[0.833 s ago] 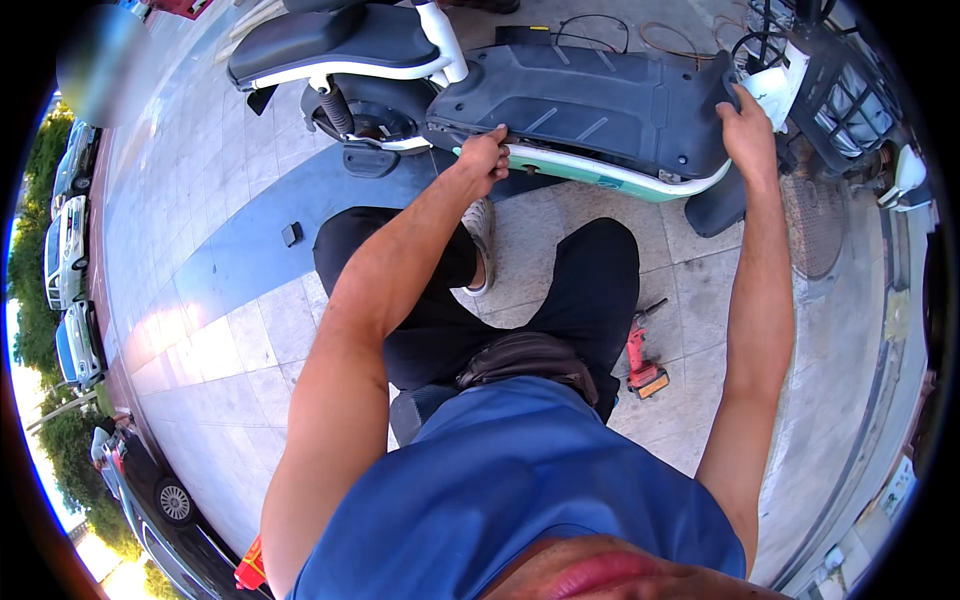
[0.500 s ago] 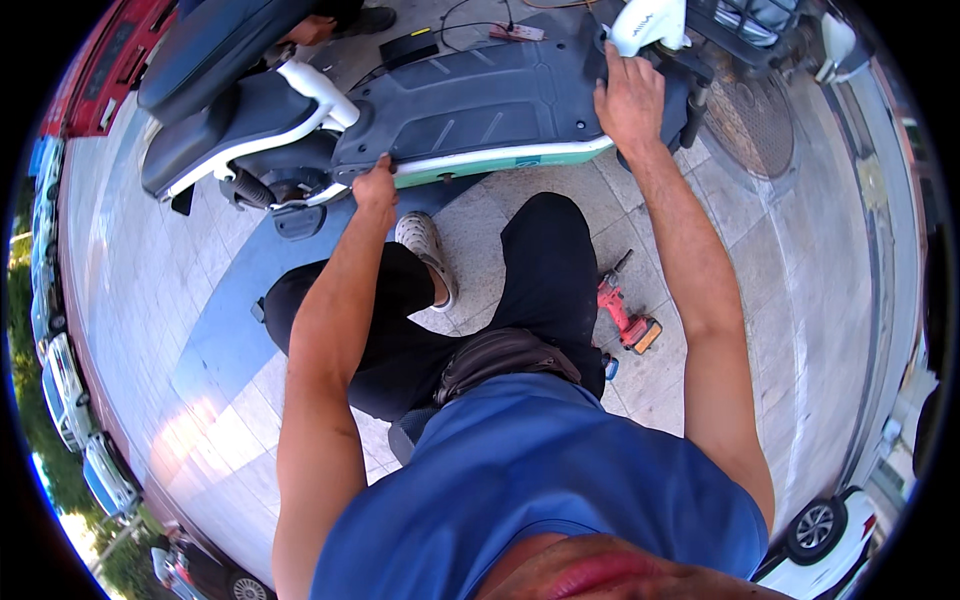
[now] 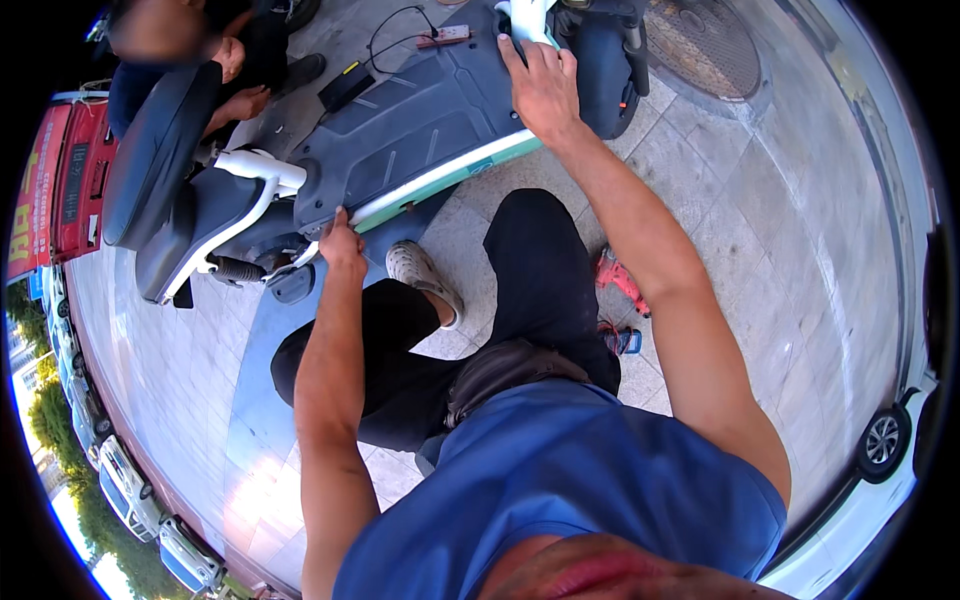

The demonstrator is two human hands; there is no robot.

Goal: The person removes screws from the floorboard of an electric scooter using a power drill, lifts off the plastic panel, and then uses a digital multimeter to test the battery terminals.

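The scooter's black footboard (image 3: 420,120) lies across the upper middle, with a white and green side panel (image 3: 450,170) along its near edge. My left hand (image 3: 342,242) is closed on that edge at the rear end, near the white frame tube (image 3: 265,172) and black seat (image 3: 170,220). My right hand (image 3: 546,92) has its fingers bent over the footboard's front end, beside the white front column (image 3: 528,15). A red power tool (image 3: 620,280) lies on the paving right of my bent knee, near a small blue-and-black object (image 3: 623,341), partly covered.
A co-worker (image 3: 175,40) crouches behind a second, raised seat (image 3: 170,140); their hands are near it. A black box with cable (image 3: 345,87) is beyond the footboard. A manhole cover (image 3: 705,45) is at upper right, a red vehicle (image 3: 75,185) left, parked cars (image 3: 130,485) lower left.
The scooter has shifted left in the picture, its rear lower and front higher. Both my hands moved with it, still on the footboard. The co-worker and red vehicle have come further into view.
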